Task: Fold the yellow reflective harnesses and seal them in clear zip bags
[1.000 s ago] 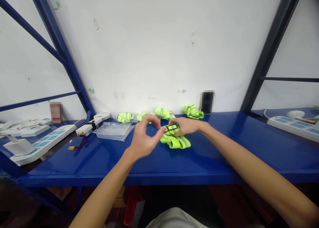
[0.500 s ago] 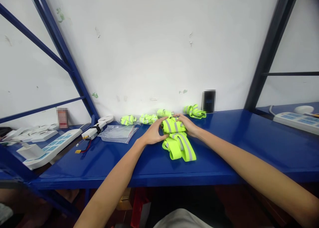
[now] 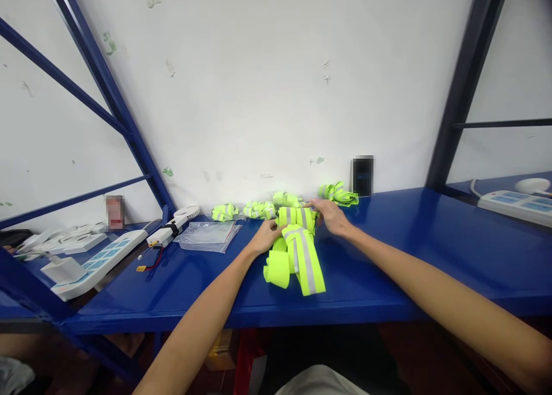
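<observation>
Left hand [image 3: 265, 237]: thumb and fingers pressed together, pinching the left edge of the reflective strap [image 3: 302, 257] near its top fold. Right hand [image 3: 330, 215]: fingers stretched out and laid on the strap's upper right end; no pinch is seen there.

The strap is laid on the blue shelf [image 3: 388, 280] mid-front, with its loops trailing toward the front edge.

Versus 0.5 s ago: the strap is pulled out longer, its loops are shifted left, and the left hand is moved nearer.

Counted:
- 1 strap in hand
- 4 rolled bundles [image 3: 224, 212] lined up along the wall
- 1 clear bag [image 3: 209, 236] left of the hands
- 2 power strips [image 3: 99, 260], one at each far end
</observation>
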